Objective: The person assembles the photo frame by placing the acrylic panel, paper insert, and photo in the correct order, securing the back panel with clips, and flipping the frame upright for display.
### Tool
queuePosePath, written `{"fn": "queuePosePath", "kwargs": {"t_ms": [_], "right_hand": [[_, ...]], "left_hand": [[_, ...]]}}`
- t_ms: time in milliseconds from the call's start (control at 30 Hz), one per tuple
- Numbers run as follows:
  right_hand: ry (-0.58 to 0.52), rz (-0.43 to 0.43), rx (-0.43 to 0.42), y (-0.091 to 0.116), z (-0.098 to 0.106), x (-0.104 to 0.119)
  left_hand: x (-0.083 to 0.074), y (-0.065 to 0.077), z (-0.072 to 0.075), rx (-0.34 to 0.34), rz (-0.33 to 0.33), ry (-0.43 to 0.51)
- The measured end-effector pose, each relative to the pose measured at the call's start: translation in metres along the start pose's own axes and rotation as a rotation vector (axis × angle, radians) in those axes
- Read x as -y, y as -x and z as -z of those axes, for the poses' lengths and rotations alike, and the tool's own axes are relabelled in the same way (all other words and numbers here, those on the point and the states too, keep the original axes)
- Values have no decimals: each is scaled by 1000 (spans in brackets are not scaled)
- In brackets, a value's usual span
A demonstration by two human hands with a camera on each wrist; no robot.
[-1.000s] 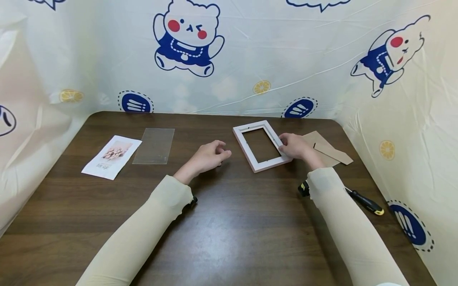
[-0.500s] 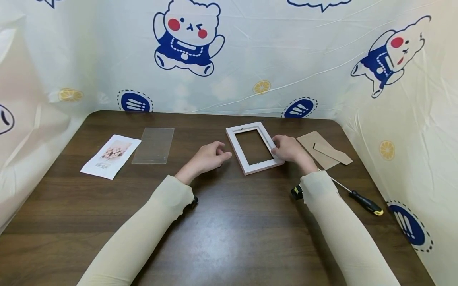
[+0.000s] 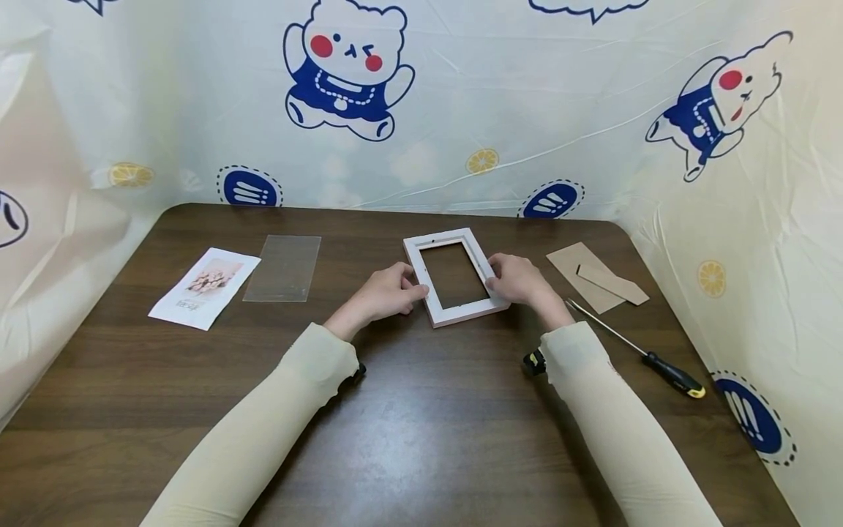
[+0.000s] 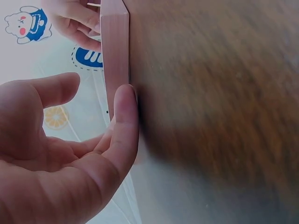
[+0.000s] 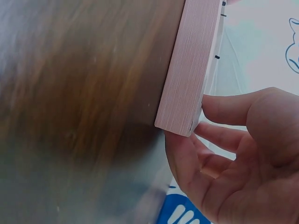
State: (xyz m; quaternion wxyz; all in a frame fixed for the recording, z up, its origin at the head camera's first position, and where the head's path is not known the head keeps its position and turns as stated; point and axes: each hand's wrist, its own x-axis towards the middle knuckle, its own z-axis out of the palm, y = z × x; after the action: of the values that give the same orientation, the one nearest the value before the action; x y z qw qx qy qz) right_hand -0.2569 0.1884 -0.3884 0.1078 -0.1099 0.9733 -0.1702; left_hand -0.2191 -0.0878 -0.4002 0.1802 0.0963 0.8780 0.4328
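A white rectangular picture frame with pinkish sides lies with its backless opening up, the brown table showing through it. My right hand grips its right side; in the right wrist view the thumb presses on the top face while the fingers curl beneath the outer edge. At the opposite side is my left hand. In the left wrist view one fingertip is right at the frame's pinkish side, and the thumb is held away from it.
To the left lie a printed photo sheet and a clear plastic sheet. Brown backing board pieces lie at the right, with a black-handled screwdriver in front of them. A patterned curtain hangs behind the table.
My right hand has slid the picture frame leftward and slightly nearer, up to my left hand, which has stayed almost still. The screwdriver's shaft has come out from behind the right sleeve.
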Motion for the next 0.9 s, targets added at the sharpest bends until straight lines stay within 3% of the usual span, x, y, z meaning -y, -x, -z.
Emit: {"fn": "queuePosePath", "kwargs": {"t_ms": [367,900], "right_hand": [[-38,-29,43,4,-3,13],[-79,11,40,20,-14,28]], "left_hand": [[2,2,3,0,37,4],[11,11,9,-9,62,-20]]}}
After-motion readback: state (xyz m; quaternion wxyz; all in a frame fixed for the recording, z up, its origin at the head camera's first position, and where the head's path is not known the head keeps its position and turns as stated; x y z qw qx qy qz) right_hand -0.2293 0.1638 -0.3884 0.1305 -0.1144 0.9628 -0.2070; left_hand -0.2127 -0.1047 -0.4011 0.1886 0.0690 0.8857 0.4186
